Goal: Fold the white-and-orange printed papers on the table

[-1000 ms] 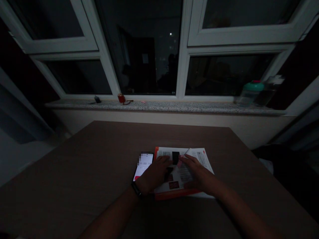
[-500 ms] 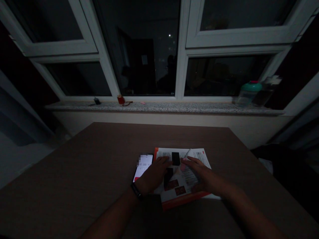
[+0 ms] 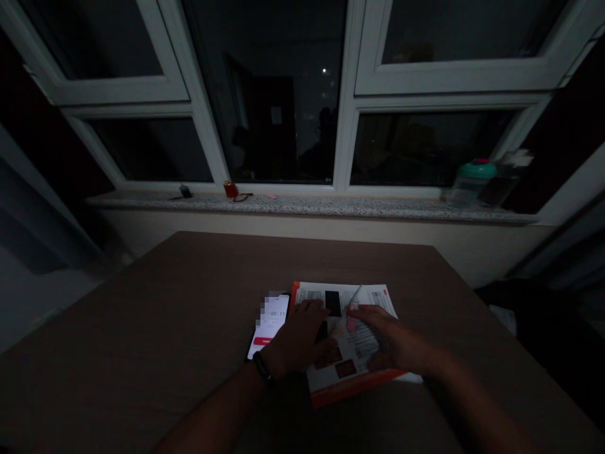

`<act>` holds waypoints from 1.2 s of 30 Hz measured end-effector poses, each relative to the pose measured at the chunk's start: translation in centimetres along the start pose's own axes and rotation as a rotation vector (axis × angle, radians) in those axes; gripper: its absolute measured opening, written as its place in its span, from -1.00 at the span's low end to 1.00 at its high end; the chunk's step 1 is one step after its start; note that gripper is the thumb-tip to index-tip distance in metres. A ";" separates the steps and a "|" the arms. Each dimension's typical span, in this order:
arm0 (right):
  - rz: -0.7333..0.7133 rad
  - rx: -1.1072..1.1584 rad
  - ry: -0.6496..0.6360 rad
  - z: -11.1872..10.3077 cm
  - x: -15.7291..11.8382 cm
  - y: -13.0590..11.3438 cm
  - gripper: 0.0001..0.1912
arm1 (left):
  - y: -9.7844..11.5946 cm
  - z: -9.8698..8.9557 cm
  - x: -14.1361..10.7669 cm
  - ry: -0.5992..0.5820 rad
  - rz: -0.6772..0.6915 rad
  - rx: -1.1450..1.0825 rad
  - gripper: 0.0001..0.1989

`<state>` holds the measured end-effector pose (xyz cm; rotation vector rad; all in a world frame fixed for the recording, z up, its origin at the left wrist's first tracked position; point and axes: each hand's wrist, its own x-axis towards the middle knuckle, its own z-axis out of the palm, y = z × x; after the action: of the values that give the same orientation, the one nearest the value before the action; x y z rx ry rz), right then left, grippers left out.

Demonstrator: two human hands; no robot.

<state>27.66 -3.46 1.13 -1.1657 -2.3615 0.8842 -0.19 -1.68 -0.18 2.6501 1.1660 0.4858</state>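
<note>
An open booklet [image 3: 352, 372] with printed pages and orange edging lies on the brown table [image 3: 227, 265]. My left hand [image 3: 305, 331] rests on its left page, fingers stretched and slightly apart, with a dark band round the wrist. Over the right side, my right hand [image 3: 394, 337] is curved, its fingertips touching a page that bows up near the middle. The thumb stands apart from the fingers. To the left of the booklet is a phone [image 3: 271, 325] with its screen lit, partly covered by my left forearm and hand. Dim light blurs the print.
Behind the table runs a speckled stone windowsill [image 3: 307, 205] under dark windows. On it stand a small red item [image 3: 230, 189], a dark small object [image 3: 184, 190] and a clear bottle with a teal lid [image 3: 475, 180]. A grey curtain [image 3: 42, 221] hangs at left.
My left hand has shifted slightly, showing more of the phone's screen. My right hand's fingers have drawn together and curved a little more over the raised page. The view has moved slightly.
</note>
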 end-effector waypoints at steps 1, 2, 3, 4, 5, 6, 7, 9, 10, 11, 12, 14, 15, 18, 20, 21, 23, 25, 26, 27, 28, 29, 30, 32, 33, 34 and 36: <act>-0.021 -0.001 0.030 0.2 0.2 -0.1 -0.12 | 0.1 0.0 0.0 -0.003 -0.006 0.005 -0.43; -0.021 -0.008 0.095 0.5 0.5 -0.3 -0.20 | 0.1 0.1 0.0 -0.002 -0.010 0.010 -0.44; -0.018 -0.021 0.186 1.0 0.8 -0.5 -0.26 | 0.2 0.1 0.0 0.000 -0.013 0.014 -0.45; -0.024 -0.037 0.298 1.5 1.2 -0.7 -0.33 | 0.3 0.1 0.0 0.004 -0.015 0.017 -0.46; -0.023 -0.047 0.393 2.1 1.6 -1.0 -0.37 | 0.4 0.0 0.1 0.007 -0.014 0.020 -0.46; -0.019 -0.052 0.475 2.6 2.1 -1.2 -0.41 | 0.5 0.0 0.1 0.013 -0.015 0.021 -0.47; -0.015 -0.057 0.535 3.2 2.6 -1.5 -0.43 | 0.6 -0.1 0.1 0.015 -0.015 0.020 -0.47; -0.018 -0.065 0.567 4.0 3.4 -1.8 -0.43 | 0.9 -0.4 0.2 0.012 -0.010 0.012 -0.48; -0.027 -0.074 0.563 4.3 3.8 -1.8 -0.42 | 1.0 -0.6 0.2 0.008 -0.007 0.006 -0.48; -0.040 -0.086 0.557 4.5 4.2 -1.8 -0.40 | 1.1 -0.8 0.3 0.002 0.002 0.001 -0.48; -0.044 -0.096 0.544 4.6 4.5 -1.8 -0.39 | 1.2 -0.9 0.3 0.000 0.005 0.000 -0.46; -0.045 -0.112 0.534 4.8 5.0 -1.5 -0.37 | 1.2 -1.0 0.3 -0.006 0.004 0.005 -0.42; -0.036 -0.114 0.536 4.9 5.2 -1.3 -0.34 | 1.2 -1.0 0.3 -0.006 0.002 0.009 -0.42; -0.022 -0.122 0.511 5.2 5.4 -0.9 -0.28 | 1.1 -0.8 0.3 0.008 -0.001 0.015 -0.49; -0.012 -0.132 0.499 5.4 5.5 -0.6 -0.26 | 0.9 -0.5 0.3 0.025 -0.004 0.017 -0.58; -0.010 -0.139 0.494 5.5 5.4 -0.5 -0.25 | 0.9 -0.4 0.4 0.033 -0.006 0.018 -0.62; -0.010 -0.153 0.482 5.7 5.4 -0.3 -0.24 | 0.7 -0.2 0.4 0.047 -0.014 0.022 -0.66; -0.005 -0.169 0.468 5.8 5.4 0.0 -0.23 | 0.6 -0.1 0.4 0.048 -0.026 0.029 -0.65; 0.002 -0.178 0.463 5.9 5.4 0.1 -0.22 | 0.6 0.0 0.4 0.045 -0.028 0.034 -0.63; 0.009 -0.186 0.459 5.9 5.4 0.2 -0.22 | 0.5 0.0 0.4 0.041 -0.031 0.037 -0.61; 0.014 -0.193 0.452 5.9 5.4 0.3 -0.22 | 0.5 0.1 0.4 0.039 -0.033 0.039 -0.58; 0.015 -0.198 0.446 6.0 5.3 0.4 -0.22 | 0.5 0.2 0.3 0.039 -0.034 0.040 -0.55; 0.016 -0.202 0.439 6.0 5.3 0.4 -0.23 | 0.5 0.3 0.3 0.040 -0.037 0.042 -0.52; 0.018 -0.209 0.428 5.9 5.1 0.3 -0.23 | 0.5 0.5 0.2 0.038 -0.048 0.049 -0.48; 0.017 -0.214 0.424 5.9 5.1 0.3 -0.23 | 0.6 0.6 0.2 0.035 -0.053 0.056 -0.46; 0.015 -0.218 0.422 5.8 5.0 0.2 -0.24 | 0.6 0.7 0.2 0.031 -0.058 0.065 -0.46; 0.005 -0.228 0.418 5.8 4.8 0.2 -0.25 | 0.6 1.0 0.1 0.023 -0.068 0.079 -0.44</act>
<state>21.68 -1.66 -3.05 -1.2954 -2.1474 0.3309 0.66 -2.03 -0.85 2.6667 1.3038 0.4691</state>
